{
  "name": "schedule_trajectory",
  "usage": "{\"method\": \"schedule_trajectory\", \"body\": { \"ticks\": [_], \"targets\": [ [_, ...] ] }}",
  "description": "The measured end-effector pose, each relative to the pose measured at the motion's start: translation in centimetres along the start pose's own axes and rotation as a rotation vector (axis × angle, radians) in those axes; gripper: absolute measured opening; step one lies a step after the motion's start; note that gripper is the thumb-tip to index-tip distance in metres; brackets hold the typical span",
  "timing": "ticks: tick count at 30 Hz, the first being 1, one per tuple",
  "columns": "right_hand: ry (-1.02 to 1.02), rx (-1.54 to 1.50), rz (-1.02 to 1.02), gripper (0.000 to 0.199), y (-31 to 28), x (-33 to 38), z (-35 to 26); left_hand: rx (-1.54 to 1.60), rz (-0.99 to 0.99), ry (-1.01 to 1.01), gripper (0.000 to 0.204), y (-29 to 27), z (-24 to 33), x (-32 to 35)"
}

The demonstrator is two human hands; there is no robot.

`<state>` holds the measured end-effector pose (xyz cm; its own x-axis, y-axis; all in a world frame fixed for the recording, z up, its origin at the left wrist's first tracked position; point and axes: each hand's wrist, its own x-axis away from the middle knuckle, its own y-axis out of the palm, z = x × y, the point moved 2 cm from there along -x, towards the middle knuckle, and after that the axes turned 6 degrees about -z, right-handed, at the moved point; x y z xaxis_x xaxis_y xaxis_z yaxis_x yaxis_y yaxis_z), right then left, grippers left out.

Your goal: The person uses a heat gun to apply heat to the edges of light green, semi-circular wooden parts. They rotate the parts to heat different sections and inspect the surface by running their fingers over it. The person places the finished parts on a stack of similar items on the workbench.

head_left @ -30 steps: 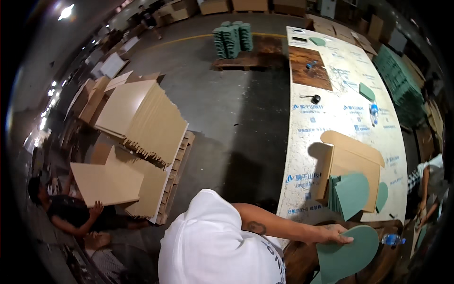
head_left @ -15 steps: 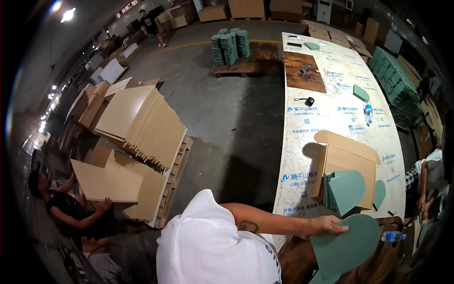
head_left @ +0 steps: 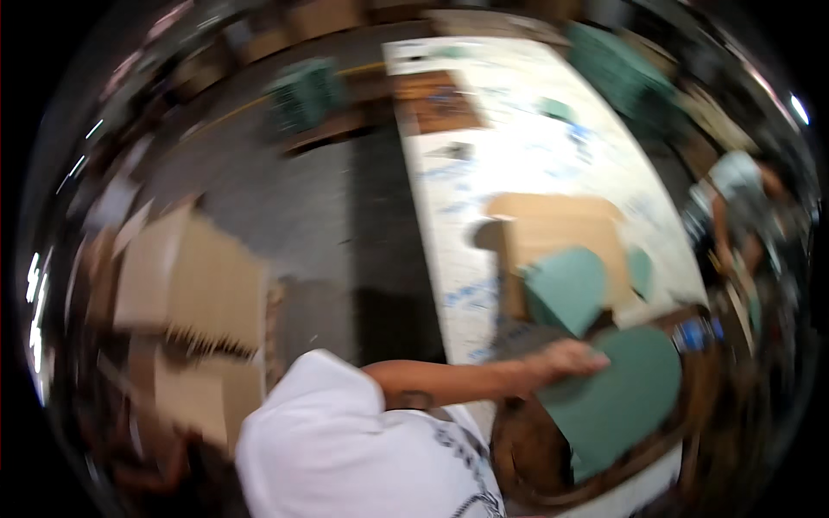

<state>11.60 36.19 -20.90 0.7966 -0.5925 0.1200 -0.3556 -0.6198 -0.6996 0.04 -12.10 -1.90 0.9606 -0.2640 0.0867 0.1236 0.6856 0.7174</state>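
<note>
My left hand (head_left: 566, 358) reaches across to the right, closed on the near edge of a flat green rounded board (head_left: 626, 393). Beneath the board lies a dark brown wooden surface (head_left: 522, 440). Just beyond my hand, an open cardboard box (head_left: 596, 220) rests on the white table, with a stack of similar green boards (head_left: 570, 281) leaning in it. Another green piece (head_left: 639, 272) sits at the box's right side. My right hand is out of the picture. Motion smears the whole view.
The long white table (head_left: 440, 259) carries a brown wooden panel (head_left: 436, 102) and a small green stack (head_left: 555, 110). A clear bottle (head_left: 698, 333) lies right of the held board. Beige boards (head_left: 190, 276) are piled at left. A co-worker (head_left: 738, 198) bends at the right.
The view has swung, so the table and box appear farther left. My left hand still grips the green board, and more of the wooden surface beneath it shows.
</note>
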Motion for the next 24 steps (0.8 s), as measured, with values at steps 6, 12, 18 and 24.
{"method": "schedule_trajectory", "body": {
  "ticks": [6,12,18,24],
  "targets": [
    [0.469,0.08,0.378,0.066,-7.9,9.9,14.3,-0.117,0.062,-0.009,0.036,5.1,1.8,-1.9],
    [0.1,-0.105,0.765,0.064,-13.8,16.6,2.2,-0.359,-0.072,0.148,0.038,11.1,-2.1,-5.6],
    [-0.312,0.119,1.075,0.051,-18.5,22.0,-3.5,-0.302,-0.516,0.165,0.04,13.3,-3.8,-6.3],
    [-0.251,0.084,1.211,0.051,-21.8,24.5,-4.7,-0.222,-0.43,0.087,0.043,15.1,-5.0,-6.8]
  ]
}}
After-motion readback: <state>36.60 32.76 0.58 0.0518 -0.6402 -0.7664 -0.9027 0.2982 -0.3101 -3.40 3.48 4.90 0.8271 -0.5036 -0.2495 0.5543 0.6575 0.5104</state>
